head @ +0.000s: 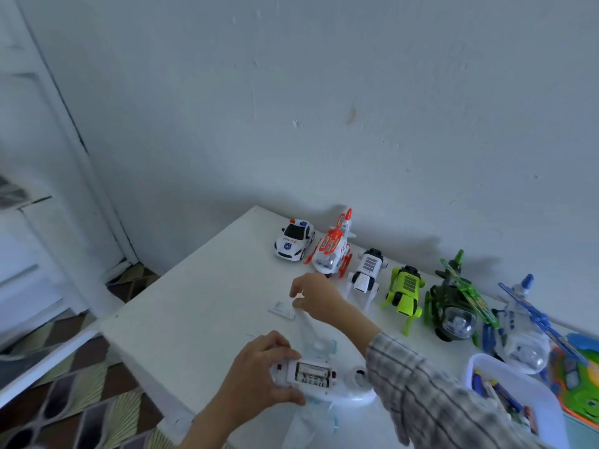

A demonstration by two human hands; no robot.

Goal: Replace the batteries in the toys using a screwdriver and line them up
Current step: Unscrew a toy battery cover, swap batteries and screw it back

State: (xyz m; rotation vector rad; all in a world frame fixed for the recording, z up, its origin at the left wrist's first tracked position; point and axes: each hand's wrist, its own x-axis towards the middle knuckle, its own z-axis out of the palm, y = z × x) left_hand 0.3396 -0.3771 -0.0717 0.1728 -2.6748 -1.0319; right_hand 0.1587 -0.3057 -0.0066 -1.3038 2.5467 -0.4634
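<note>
White table (194, 306); toy row (402, 286) behind; left hand (259, 371) grips plane (311, 377); right hand (314, 296) pinches cover (281, 308).

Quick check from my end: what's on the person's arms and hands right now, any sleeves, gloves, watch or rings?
Both hands are bare, with no gloves. The right arm wears a loose grey-and-white plaid shirt sleeve with dark lines, ending short of the wrist. The right hand shows no watch or rings. The left hand and forearm are uncovered; no sleeve, watch or rings show there.
</note>
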